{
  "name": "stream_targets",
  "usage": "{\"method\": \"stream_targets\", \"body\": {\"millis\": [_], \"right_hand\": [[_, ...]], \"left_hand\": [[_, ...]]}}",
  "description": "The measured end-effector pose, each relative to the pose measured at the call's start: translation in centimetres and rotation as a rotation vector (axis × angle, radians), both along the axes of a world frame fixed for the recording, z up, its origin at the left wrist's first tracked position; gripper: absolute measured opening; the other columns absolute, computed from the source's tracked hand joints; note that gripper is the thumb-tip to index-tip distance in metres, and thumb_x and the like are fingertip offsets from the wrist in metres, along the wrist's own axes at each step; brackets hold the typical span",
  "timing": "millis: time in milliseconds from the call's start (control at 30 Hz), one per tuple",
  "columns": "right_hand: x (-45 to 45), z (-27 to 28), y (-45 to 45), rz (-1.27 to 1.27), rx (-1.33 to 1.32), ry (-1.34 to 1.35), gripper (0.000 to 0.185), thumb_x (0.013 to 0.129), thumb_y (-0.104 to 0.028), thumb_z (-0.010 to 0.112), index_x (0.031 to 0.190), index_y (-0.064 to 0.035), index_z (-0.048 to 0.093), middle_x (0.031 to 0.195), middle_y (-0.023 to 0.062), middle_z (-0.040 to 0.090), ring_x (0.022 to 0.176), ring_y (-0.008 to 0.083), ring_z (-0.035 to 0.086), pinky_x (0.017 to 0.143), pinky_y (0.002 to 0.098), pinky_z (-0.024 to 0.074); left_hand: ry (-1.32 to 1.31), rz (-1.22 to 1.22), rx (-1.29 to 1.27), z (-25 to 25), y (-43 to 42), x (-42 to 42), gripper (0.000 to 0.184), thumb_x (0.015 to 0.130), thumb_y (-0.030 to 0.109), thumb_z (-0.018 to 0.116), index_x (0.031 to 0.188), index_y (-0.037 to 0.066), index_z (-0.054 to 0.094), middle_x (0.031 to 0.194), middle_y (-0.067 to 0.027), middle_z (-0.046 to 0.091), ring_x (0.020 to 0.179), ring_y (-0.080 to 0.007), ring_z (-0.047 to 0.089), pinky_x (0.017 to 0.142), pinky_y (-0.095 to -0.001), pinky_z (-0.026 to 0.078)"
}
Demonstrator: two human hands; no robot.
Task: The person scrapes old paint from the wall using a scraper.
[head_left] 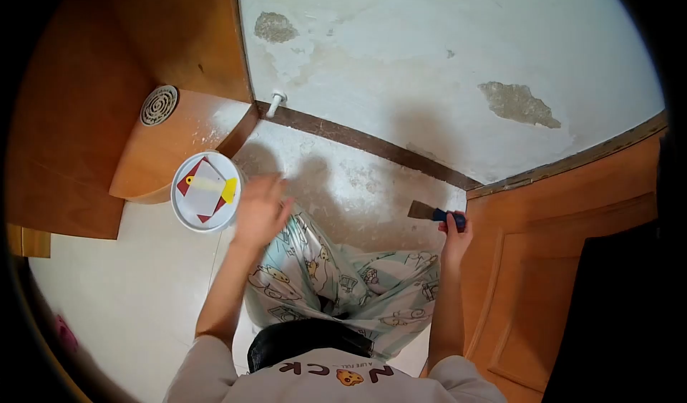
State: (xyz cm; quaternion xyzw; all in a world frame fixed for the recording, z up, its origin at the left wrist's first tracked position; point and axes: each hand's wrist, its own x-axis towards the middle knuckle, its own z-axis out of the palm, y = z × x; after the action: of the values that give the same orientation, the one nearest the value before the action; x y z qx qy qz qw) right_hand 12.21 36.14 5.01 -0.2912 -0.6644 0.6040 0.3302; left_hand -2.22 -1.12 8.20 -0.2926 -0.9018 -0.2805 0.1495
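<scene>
My right hand [456,237] is closed around the dark blue handle of a putty knife [424,210], whose flat metal blade points left above the floor. On the other side, my left hand [262,207] is beside a white lidded bucket [207,191], with its fingers stretched and apart and nothing in them. The bucket's lid carries a label in red, yellow and white. Whether that hand touches the bucket's side I cannot tell. Ahead is a white wall [379,59] with a rough bare patch [519,104] at right and another patch [275,27] at upper left.
A brown baseboard [358,140] runs along the wall, and white dust covers the floor [343,181] below it. A white pipe stub [275,104] sticks out near the corner. Wooden cabinetry [179,134] with a round vent [159,105] stands left; a wooden door [565,260] stands right.
</scene>
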Motion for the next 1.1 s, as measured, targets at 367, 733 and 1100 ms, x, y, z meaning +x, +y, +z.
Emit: {"method": "stream_targets", "body": {"millis": [367,733,1100], "right_hand": [[-8.0,4.9,-3.4,0.366,0.992,-0.256,0.007,0.077,-0.003,0.059,0.082,-0.0008,0.055,0.079,0.0121,0.057,0.069,0.0219,0.056,0.059,0.0275,0.0452],[-13.7,-10.5,-6.0,0.472,0.858,-0.674,0.015,0.074,-0.015,0.058,0.086,-0.0050,0.061,0.082,0.0125,0.060,0.078,0.0293,0.057,0.068,0.0366,0.0461],[-18.4,-16.0,-5.6,0.533,1.309,-0.826,0.016,0.071,-0.014,0.058,0.084,-0.0046,0.060,0.093,0.0123,0.056,0.093,0.0274,0.053,0.074,0.0381,0.0478]], "left_hand": [[-0.631,-0.548,-0.639,-13.3,8.7,-1.5,0.025,0.078,0.024,0.050,0.087,0.007,0.065,0.098,-0.0135,0.062,0.089,-0.0308,0.059,0.073,-0.0432,0.045],[-0.352,-0.463,-0.393,-14.9,8.6,0.8,0.019,0.076,0.017,0.050,0.080,0.006,0.066,0.083,-0.0142,0.064,0.079,-0.0300,0.061,0.069,-0.0397,0.047],[-0.527,-0.548,-0.460,-13.5,9.1,0.0,0.023,0.078,0.021,0.049,0.077,0.004,0.064,0.078,-0.0139,0.063,0.075,-0.0293,0.062,0.065,-0.0407,0.047]]}}
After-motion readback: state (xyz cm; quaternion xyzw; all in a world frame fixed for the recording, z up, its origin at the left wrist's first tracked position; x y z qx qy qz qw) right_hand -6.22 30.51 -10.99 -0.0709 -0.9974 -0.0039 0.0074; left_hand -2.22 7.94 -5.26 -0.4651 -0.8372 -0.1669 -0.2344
